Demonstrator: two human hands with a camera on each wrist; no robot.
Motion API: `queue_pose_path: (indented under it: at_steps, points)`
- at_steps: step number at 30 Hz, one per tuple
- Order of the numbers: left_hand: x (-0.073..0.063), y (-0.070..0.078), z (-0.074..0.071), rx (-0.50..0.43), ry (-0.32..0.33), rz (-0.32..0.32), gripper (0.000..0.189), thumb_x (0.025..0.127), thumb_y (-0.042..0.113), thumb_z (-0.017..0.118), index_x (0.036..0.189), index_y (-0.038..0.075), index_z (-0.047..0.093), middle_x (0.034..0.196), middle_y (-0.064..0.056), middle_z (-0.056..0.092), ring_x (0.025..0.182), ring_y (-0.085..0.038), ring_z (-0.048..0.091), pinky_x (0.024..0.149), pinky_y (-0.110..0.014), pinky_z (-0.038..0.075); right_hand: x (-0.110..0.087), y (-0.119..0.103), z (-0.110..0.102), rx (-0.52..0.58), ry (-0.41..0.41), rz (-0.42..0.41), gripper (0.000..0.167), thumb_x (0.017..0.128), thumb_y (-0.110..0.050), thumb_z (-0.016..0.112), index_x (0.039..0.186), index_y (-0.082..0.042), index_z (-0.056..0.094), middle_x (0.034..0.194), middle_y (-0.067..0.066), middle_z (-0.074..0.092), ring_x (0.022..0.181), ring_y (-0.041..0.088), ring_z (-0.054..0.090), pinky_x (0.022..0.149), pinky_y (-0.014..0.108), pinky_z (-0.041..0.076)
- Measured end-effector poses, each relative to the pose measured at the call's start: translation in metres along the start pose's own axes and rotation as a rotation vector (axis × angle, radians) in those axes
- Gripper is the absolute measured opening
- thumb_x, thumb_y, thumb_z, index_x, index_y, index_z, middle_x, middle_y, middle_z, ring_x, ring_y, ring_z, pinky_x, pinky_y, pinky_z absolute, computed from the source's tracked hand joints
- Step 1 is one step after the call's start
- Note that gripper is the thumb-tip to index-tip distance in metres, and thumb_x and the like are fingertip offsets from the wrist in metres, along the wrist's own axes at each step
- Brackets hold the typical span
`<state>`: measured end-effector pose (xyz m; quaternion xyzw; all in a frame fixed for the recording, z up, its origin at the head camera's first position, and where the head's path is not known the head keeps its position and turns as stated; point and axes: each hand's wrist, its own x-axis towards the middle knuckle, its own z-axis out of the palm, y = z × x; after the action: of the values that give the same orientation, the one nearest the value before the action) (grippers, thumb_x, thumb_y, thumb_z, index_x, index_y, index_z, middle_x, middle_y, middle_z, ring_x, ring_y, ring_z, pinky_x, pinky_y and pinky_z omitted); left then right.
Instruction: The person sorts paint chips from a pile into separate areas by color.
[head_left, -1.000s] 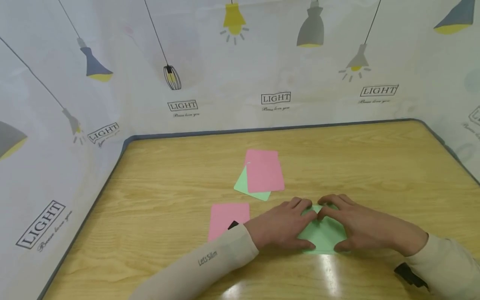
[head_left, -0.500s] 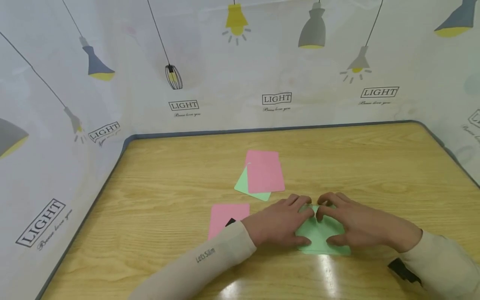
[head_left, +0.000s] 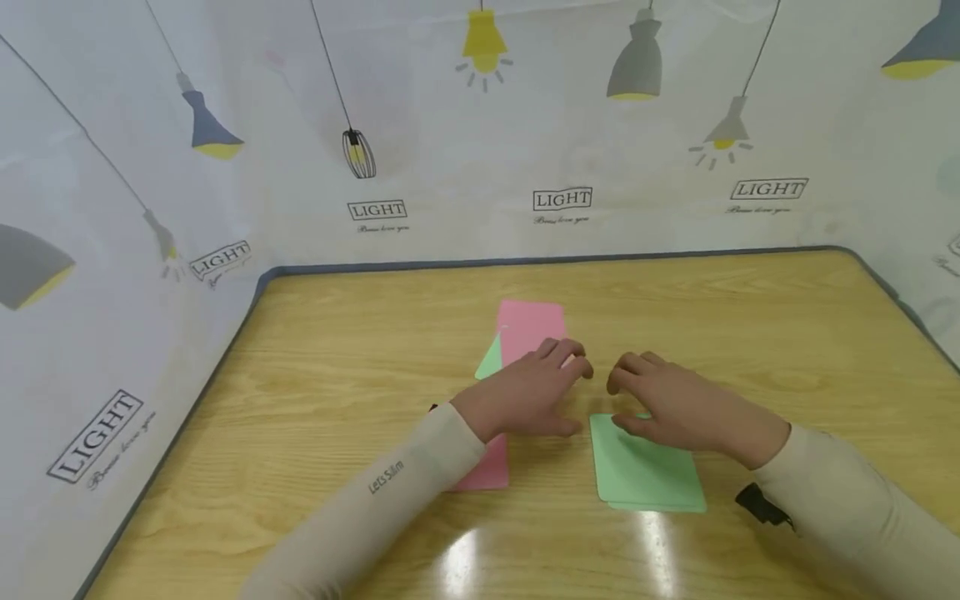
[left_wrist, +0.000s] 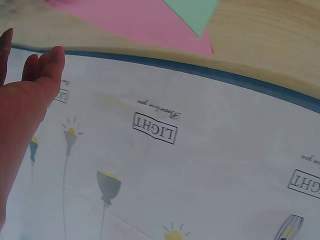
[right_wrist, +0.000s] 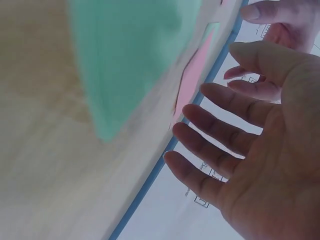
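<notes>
Green cards (head_left: 651, 471), more exposed than before, with both hands (head_left: 528, 390) (head_left: 678, 410) now raised clear, fingers loosely spread.

The person's left hand (head_left: 528, 392) and right hand (head_left: 678, 408) have lifted away from the green cards (head_left: 652, 471), toward half past ten; the left (seen from the head) now overlaps the farther pink card (head_left: 531, 321), uncovering the green cards' ten-o'clock corner.

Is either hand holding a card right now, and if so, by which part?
Nothing is held: the left hand and right hand are both empty, and the green cards lie flat on the table.
</notes>
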<state>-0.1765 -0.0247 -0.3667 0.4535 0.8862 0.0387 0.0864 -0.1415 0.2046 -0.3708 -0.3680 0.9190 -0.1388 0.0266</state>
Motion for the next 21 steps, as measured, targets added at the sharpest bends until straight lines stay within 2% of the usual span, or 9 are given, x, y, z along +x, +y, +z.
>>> queue_pose_path:
  at_steps: [4,9,14,17,21]
  points:
    - [-0.003,-0.020,-0.006,-0.119,0.016,-0.048,0.063,0.089,0.037,0.070,0.141,0.011,0.045,0.142,-0.004,0.035,0.131,-0.021,0.032,0.098,-0.026,0.039,0.024,-0.001,-0.004,-0.019,-0.002,0.005,0.029,0.089,-0.022,0.072,0.109,-0.003,0.063,0.108,0.006,0.058,0.098,0.026,0.056,0.081,0.042,0.051]
    - [-0.004,-0.038,-0.002,-0.233,0.041,-0.087,0.070,0.088,0.037,0.073,0.145,0.011,0.043,0.144,-0.007,0.035,0.132,-0.022,0.031,0.102,-0.031,0.038,0.049,-0.003,-0.006,-0.010,-0.020,0.000,0.027,0.090,-0.022,0.069,0.109,-0.004,0.063,0.107,0.008,0.057,0.098,0.026,0.055,0.083,0.042,0.050]
    - [-0.002,-0.054,0.005,-0.252,0.028,-0.172,0.074,0.086,0.041,0.074,0.146,0.012,0.042,0.147,-0.008,0.032,0.133,-0.024,0.028,0.102,-0.034,0.039,0.070,0.002,-0.005,0.011,-0.053,0.020,0.037,0.087,-0.024,0.072,0.115,-0.003,0.061,0.110,0.010,0.056,0.102,0.029,0.053,0.086,0.044,0.048]
    - [0.000,-0.066,0.009,-0.234,0.007,-0.230,0.078,0.085,0.047,0.074,0.147,0.012,0.041,0.148,-0.008,0.031,0.134,-0.025,0.027,0.103,-0.036,0.038,0.081,0.007,-0.002,0.023,-0.086,0.072,0.051,0.084,-0.027,0.076,0.122,-0.001,0.058,0.118,0.014,0.053,0.110,0.032,0.049,0.092,0.047,0.046]
    - [0.001,-0.079,0.015,-0.219,-0.013,-0.267,0.084,0.082,0.056,0.073,0.146,0.012,0.041,0.149,-0.010,0.031,0.136,-0.027,0.025,0.106,-0.038,0.035,0.093,0.013,0.001,0.023,-0.123,0.120,0.062,0.082,-0.031,0.079,0.129,0.000,0.054,0.130,0.018,0.047,0.120,0.037,0.043,0.098,0.049,0.043]
